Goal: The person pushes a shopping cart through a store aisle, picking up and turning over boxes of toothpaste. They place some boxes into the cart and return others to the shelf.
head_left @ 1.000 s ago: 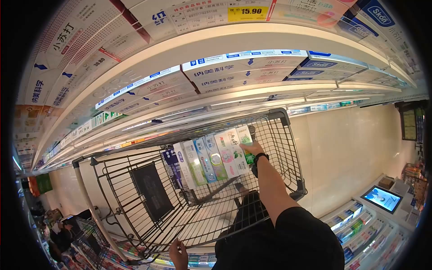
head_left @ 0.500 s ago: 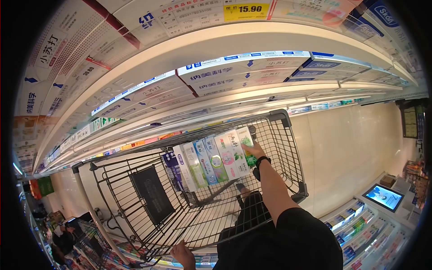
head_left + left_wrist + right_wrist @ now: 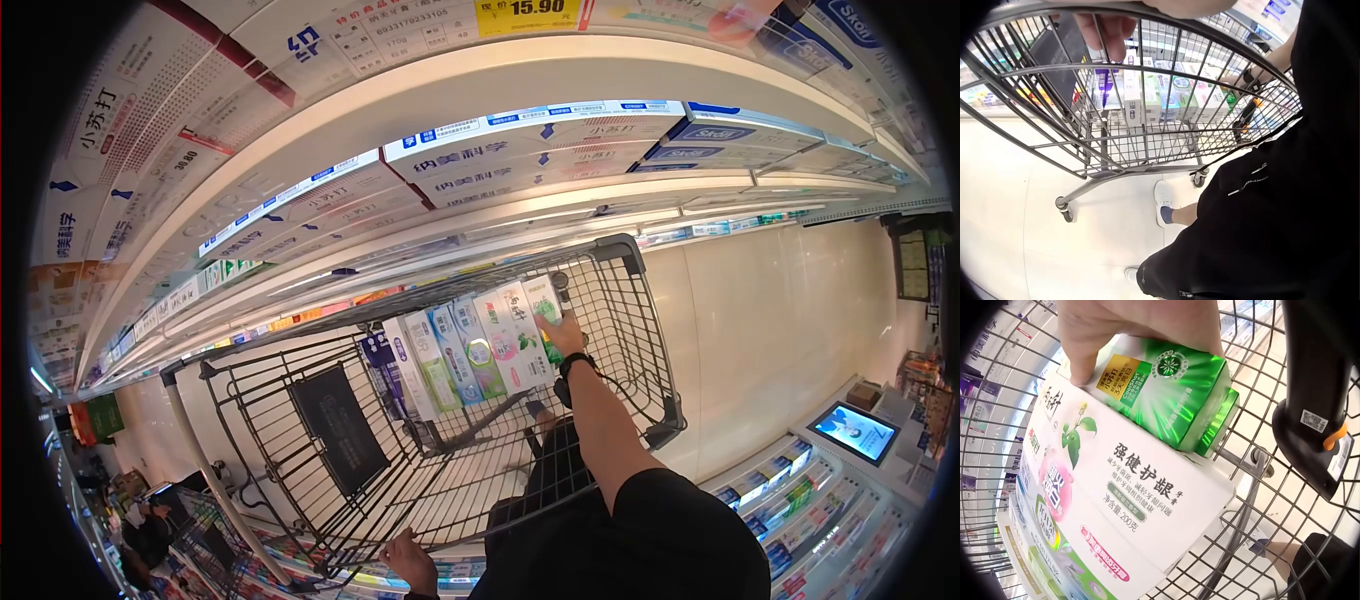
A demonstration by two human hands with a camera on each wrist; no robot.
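My right hand point(image 3: 1141, 322) grips a green toothpaste box point(image 3: 1166, 394) from above, its thumb at the seam with the neighbouring white toothpaste box point(image 3: 1129, 469). This green box forms the right end of a row of several toothpaste boxes standing side by side in the shopping cart point(image 3: 665, 430). Blue, pale green and white boxes point(image 3: 465, 355) fill the row, and a purple pack point(image 3: 380, 365) lies at its left end. On the cart's near rim is my left hand point(image 3: 410, 562), its fingers curled over the bar and hanging inside the wire.
Shelves of stacked toothpaste boxes point(image 3: 530, 155) run along the cart's far side. A black panel point(image 3: 340, 425) is fixed inside the cart at left. Behind me stand lower shelves point(image 3: 790, 490) and a lit screen point(image 3: 852, 432). Another cart point(image 3: 205, 535) and a person are at lower left.
The left hand has come further up over the near rim, showing more of its back. The right hand stays at the green box. The view has shifted slightly along the shelf.
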